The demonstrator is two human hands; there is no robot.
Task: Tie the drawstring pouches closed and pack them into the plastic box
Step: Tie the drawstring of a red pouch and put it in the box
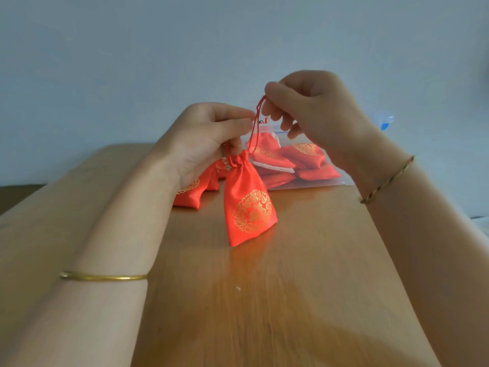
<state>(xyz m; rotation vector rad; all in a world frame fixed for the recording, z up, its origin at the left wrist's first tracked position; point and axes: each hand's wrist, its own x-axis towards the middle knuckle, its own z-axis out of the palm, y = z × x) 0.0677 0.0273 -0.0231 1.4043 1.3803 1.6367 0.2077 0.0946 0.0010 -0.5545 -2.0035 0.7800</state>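
Pinching drawstring [256, 120], hands [209, 139] above pouch [248, 205].

A wooden table [304, 287] is being used. Red pouches [195, 192] and a clear plastic box [341, 181] are being supported on it.

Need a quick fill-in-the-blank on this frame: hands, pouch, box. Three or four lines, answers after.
1. The left hand pinches the gathered ____ of the red pouch.
2. The right hand pulls the red ____ upward.
3. The pouch's bottom rests on the wooden ____.
4. The plastic box already holds several red ____.

Answers: neck; drawstring; table; pouches
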